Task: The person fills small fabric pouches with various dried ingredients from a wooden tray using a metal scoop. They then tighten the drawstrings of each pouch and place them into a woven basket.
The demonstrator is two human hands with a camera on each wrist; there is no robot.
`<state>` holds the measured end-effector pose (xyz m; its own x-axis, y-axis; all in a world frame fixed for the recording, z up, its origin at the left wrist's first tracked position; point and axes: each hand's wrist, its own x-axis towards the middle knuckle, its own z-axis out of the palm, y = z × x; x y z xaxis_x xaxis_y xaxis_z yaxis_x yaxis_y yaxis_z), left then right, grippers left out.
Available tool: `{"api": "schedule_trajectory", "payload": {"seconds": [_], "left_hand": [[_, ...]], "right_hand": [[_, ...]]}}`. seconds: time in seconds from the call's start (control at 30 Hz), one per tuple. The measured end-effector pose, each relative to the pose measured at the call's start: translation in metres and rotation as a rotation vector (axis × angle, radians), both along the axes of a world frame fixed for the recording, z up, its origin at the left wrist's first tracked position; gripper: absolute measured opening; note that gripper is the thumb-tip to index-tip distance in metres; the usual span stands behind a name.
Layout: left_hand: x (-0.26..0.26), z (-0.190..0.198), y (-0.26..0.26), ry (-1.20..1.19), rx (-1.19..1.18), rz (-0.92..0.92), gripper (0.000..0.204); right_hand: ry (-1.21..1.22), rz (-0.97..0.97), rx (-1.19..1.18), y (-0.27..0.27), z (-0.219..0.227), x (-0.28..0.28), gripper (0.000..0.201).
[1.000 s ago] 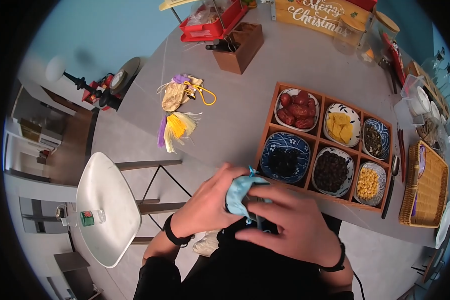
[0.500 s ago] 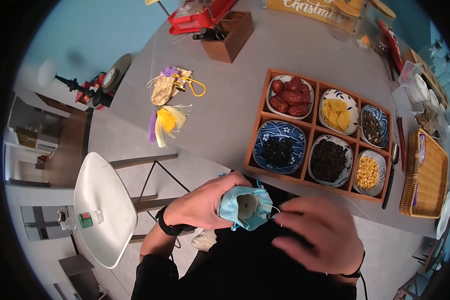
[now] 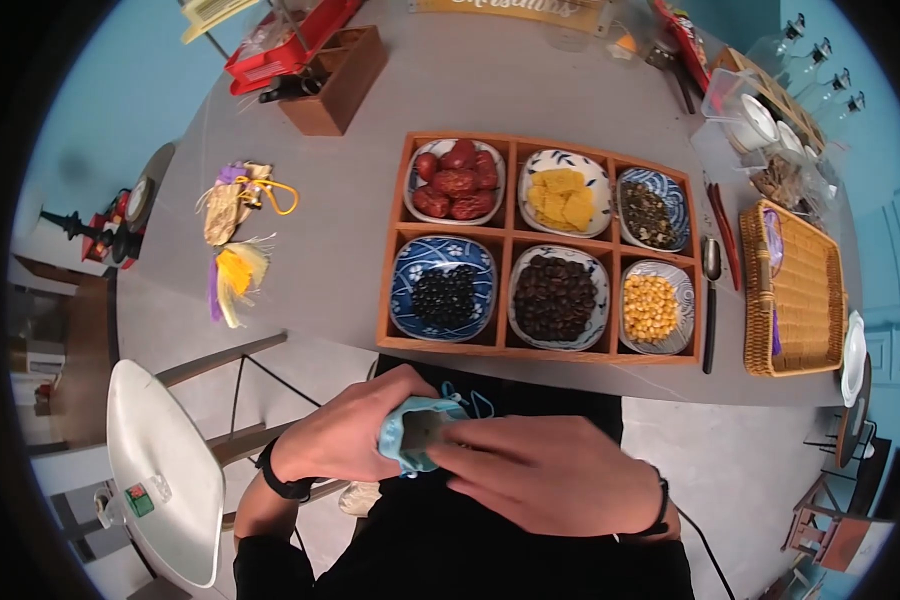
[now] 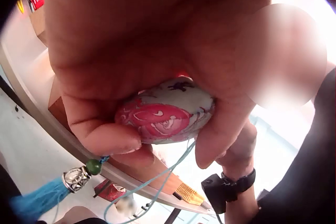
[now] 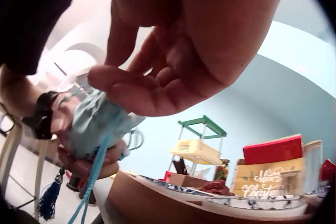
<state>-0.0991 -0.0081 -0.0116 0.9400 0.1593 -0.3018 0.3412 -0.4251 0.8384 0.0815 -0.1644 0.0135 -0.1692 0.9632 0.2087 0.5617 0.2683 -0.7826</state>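
Note:
My left hand [image 3: 335, 432] grips a light blue drawstring pouch [image 3: 394, 437], its mouth gaping upward. In the left wrist view, fingers and thumb curl round the pouch [image 4: 168, 121], which bears a pink embroidered pattern. Blue cords hang from it, and a blue tassel [image 4: 44, 198] with a green bead dangles beside it. My right hand [image 3: 560, 475] reaches over the pouch's mouth, fingers loosely extended and fingertips at the rim. Nothing shows between its thumb and fingers in the right wrist view.
Beyond the hands, a divided wooden tray [image 3: 505, 240] carries bowls of red dates, yellow slices, dark beans and yellow kernels. A spoon [image 3: 710, 300] and wicker basket [image 3: 795, 290] lie to its right. A gold tasselled pouch [image 3: 226, 212] lies left. A white chair [image 3: 165, 460] stands lower left.
The view has swung right. The right hand worked at the pouch's mouth, drew off to the right, then returned over it. The left hand keeps holding the pouch, whose mouth now shows wider.

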Motion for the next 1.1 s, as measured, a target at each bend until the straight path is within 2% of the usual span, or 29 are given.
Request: {"api": "schedule_trajectory", "payload": {"seconds": [0.07, 0.13, 0.2, 0.23, 0.3, 0.33, 0.4, 0.47, 0.53, 0.6, 0.67, 0.7, 0.73, 0.8, 0.87, 0.9, 0.93, 1.0, 1.07, 1.1], "left_hand": [[-0.005, -0.012, 0.002, -0.063, 0.08, 0.036, 0.058], [-0.009, -0.013, 0.002, -0.099, 0.103, 0.077, 0.056], [-0.012, -0.007, 0.006, -0.101, 0.144, 0.079, 0.057], [-0.012, -0.003, 0.006, -0.1, 0.143, 0.08, 0.055], [-0.007, -0.004, 0.008, -0.111, 0.131, 0.05, 0.053], [-0.006, -0.003, 0.009, -0.112, 0.127, 0.034, 0.052], [0.002, 0.0, 0.009, -0.108, 0.111, 0.007, 0.053], [0.009, 0.003, 0.008, -0.149, 0.068, -0.089, 0.049], [0.017, 0.01, 0.003, -0.146, 0.067, -0.078, 0.046], [0.027, 0.014, 0.0, -0.14, 0.112, -0.054, 0.046], [0.035, 0.013, -0.004, -0.14, 0.072, -0.054, 0.045], [0.04, 0.01, -0.007, -0.183, 0.041, -0.07, 0.05], [0.045, 0.008, -0.008, -0.225, 0.01, -0.086, 0.056], [0.052, 0.007, -0.009, -0.197, -0.035, -0.101, 0.055], [0.057, 0.006, -0.011, -0.205, -0.006, -0.108, 0.053], [0.061, 0.008, -0.012, -0.2, -0.002, -0.109, 0.053], [0.064, 0.013, -0.013, -0.142, 0.02, -0.138, 0.052], [0.069, 0.015, -0.015, -0.078, 0.043, -0.172, 0.052], [0.073, 0.015, -0.015, -0.073, 0.125, -0.218, 0.05], [0.075, 0.017, -0.016, -0.073, 0.128, -0.218, 0.05]], "right_hand": [[0.179, -0.303, 0.084, -0.026, 0.007, 0.023, 0.017], [0.209, -0.759, 0.035, -0.07, -0.005, 0.055, 0.015], [0.075, -1.348, -0.046, -0.086, -0.025, 0.082, 0.023], [0.066, -1.36, -0.041, -0.091, -0.035, 0.094, 0.023], [-0.394, -1.501, -0.252, -0.1, -0.053, 0.11, 0.025], [-0.381, -1.5, -0.257, -0.102, -0.062, 0.112, 0.025], [-0.574, -1.453, -0.339, -0.104, -0.079, 0.119, 0.024], [-0.626, -1.438, -0.284, -0.11, -0.091, 0.125, 0.022], [-0.336, -1.572, -0.236, -0.116, -0.094, 0.128, 0.019], [-0.252, -1.53, -0.145, -0.129, -0.098, 0.137, 0.017], [0.33, -1.586, 0.006, -0.134, -0.087, 0.137, 0.013], [0.347, -1.577, 0.108, -0.136, -0.082, 0.135, 0.012], [0.35, -1.573, 0.105, -0.138, -0.074, 0.132, 0.012], [0.353, -1.649, 0.365, -0.143, -0.054, 0.123, 0.015], [0.606, -1.511, 0.63, -0.156, -0.039, 0.121, 0.017], [0.737, -1.271, 0.689, -0.159, -0.034, 0.117, 0.018], [0.742, -1.276, 0.689, -0.149, -0.031, 0.112, 0.018], [0.738, -1.192, 0.572, -0.116, -0.032, 0.094, 0.019], [0.494, -1.089, 0.382, -0.085, -0.028, 0.078, 0.018], [0.479, -1.04, 0.335, -0.072, -0.022, 0.07, 0.015]]}}
